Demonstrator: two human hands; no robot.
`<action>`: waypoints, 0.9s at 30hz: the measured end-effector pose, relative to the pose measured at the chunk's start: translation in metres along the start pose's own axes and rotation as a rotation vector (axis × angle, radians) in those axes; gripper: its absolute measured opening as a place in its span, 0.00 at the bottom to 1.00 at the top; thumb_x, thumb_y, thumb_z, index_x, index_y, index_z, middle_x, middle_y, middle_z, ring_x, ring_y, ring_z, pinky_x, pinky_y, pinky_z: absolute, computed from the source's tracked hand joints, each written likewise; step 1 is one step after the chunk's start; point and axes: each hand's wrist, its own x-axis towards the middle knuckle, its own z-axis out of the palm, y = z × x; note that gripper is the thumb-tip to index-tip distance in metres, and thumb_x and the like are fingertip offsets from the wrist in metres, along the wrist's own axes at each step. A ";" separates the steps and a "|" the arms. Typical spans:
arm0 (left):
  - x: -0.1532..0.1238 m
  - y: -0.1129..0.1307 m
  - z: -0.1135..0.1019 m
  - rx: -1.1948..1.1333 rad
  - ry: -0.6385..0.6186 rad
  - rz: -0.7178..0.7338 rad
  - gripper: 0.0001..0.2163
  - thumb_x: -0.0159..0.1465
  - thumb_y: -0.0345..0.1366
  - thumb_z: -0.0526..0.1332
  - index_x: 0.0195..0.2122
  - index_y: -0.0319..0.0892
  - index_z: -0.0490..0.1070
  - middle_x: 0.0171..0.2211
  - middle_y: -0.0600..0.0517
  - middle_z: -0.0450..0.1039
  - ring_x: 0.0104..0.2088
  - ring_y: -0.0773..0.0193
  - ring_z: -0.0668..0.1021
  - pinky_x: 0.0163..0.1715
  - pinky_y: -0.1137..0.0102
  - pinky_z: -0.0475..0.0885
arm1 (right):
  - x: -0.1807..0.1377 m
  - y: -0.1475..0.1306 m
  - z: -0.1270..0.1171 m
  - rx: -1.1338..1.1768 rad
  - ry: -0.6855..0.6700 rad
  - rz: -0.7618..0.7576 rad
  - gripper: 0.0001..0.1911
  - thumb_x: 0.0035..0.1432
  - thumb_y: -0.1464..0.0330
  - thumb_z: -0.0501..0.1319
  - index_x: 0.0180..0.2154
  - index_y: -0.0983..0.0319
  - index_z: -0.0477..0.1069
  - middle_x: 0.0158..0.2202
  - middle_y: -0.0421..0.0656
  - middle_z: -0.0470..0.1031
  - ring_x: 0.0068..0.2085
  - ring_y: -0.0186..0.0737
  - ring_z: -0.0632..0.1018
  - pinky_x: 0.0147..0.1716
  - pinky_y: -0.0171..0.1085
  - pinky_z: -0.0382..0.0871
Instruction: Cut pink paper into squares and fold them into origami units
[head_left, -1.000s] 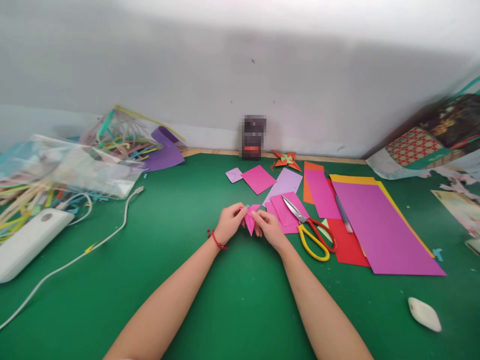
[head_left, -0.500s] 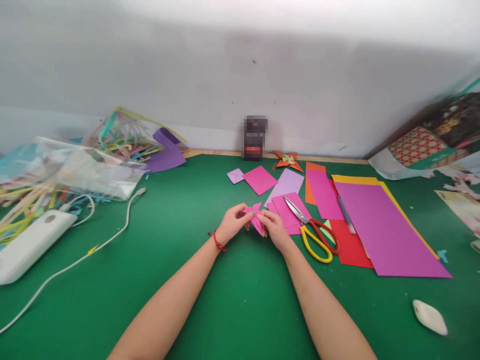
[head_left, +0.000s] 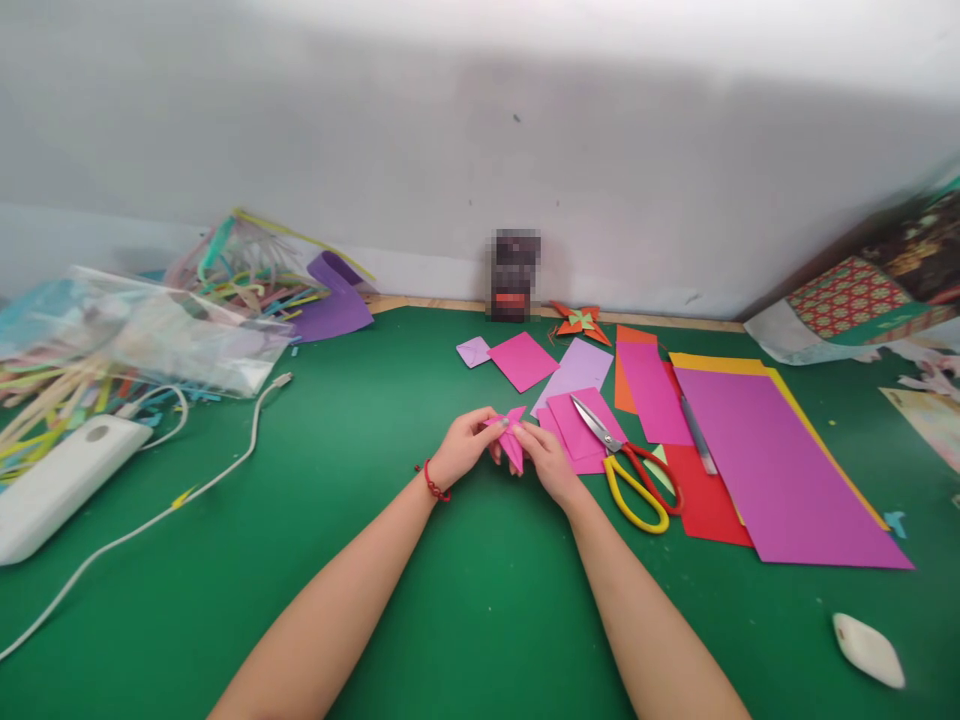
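Observation:
A small folded pink paper piece [head_left: 512, 438] is pinched between both of my hands over the green table [head_left: 420, 580]. My left hand [head_left: 463, 450], with a red cord on its wrist, grips the paper's left side with closed fingers. On the right side, my right hand [head_left: 549, 462] holds it with fingertips pressed together. Just right of my hands lie pink and lilac paper squares [head_left: 576, 420] and scissors [head_left: 626, 465] with yellow and red handles.
Large purple, red, orange and yellow sheets [head_left: 780, 460] lie to the right. A folded orange star [head_left: 579, 321] and a dark box [head_left: 513, 275] sit by the wall. A white device [head_left: 64, 480] with cable [head_left: 187, 490] and a bag of paper strips [head_left: 150, 330] lie left. A white object [head_left: 868, 650] is at right front.
My fingers have turned the folded pink paper slightly between them. The view has shifted a little; my hands stay in about the same spot.

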 end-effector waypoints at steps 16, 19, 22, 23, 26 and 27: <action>0.001 -0.002 0.000 0.021 -0.040 0.004 0.16 0.57 0.47 0.54 0.20 0.40 0.62 0.15 0.58 0.63 0.16 0.72 0.66 0.19 0.75 0.63 | -0.002 -0.005 -0.003 -0.050 -0.069 -0.017 0.19 0.54 0.54 0.56 0.21 0.62 0.64 0.14 0.34 0.62 0.15 0.29 0.63 0.15 0.31 0.56; 0.002 -0.004 -0.003 0.054 -0.057 -0.005 0.17 0.57 0.46 0.54 0.18 0.40 0.61 0.13 0.58 0.61 0.15 0.73 0.64 0.19 0.75 0.60 | -0.003 -0.005 -0.003 -0.089 -0.060 -0.009 0.20 0.53 0.54 0.56 0.20 0.61 0.63 0.13 0.34 0.61 0.15 0.30 0.63 0.15 0.31 0.56; 0.002 -0.005 -0.004 0.056 -0.056 -0.019 0.17 0.58 0.46 0.54 0.17 0.40 0.60 0.11 0.59 0.60 0.14 0.73 0.64 0.18 0.75 0.59 | -0.003 -0.004 -0.002 -0.100 -0.052 -0.011 0.20 0.54 0.54 0.56 0.20 0.61 0.62 0.12 0.34 0.61 0.15 0.30 0.63 0.15 0.32 0.57; 0.002 -0.004 -0.003 0.059 -0.045 -0.020 0.17 0.58 0.46 0.54 0.17 0.41 0.60 0.11 0.59 0.59 0.14 0.73 0.64 0.18 0.75 0.59 | -0.003 -0.004 -0.002 -0.101 -0.048 -0.016 0.19 0.54 0.54 0.56 0.20 0.61 0.61 0.12 0.34 0.61 0.15 0.30 0.63 0.16 0.32 0.57; 0.002 -0.002 -0.002 0.098 0.012 -0.014 0.17 0.58 0.46 0.54 0.16 0.41 0.59 0.11 0.59 0.60 0.14 0.73 0.64 0.18 0.75 0.59 | -0.002 -0.004 0.000 -0.089 -0.038 -0.025 0.19 0.55 0.54 0.55 0.20 0.61 0.61 0.13 0.34 0.63 0.16 0.30 0.65 0.17 0.32 0.59; 0.001 -0.001 -0.001 0.119 0.036 -0.011 0.17 0.58 0.45 0.54 0.16 0.41 0.59 0.11 0.59 0.60 0.14 0.73 0.64 0.19 0.75 0.60 | -0.002 -0.004 0.000 -0.081 -0.040 -0.024 0.19 0.55 0.54 0.54 0.21 0.61 0.62 0.13 0.34 0.64 0.16 0.30 0.65 0.17 0.32 0.60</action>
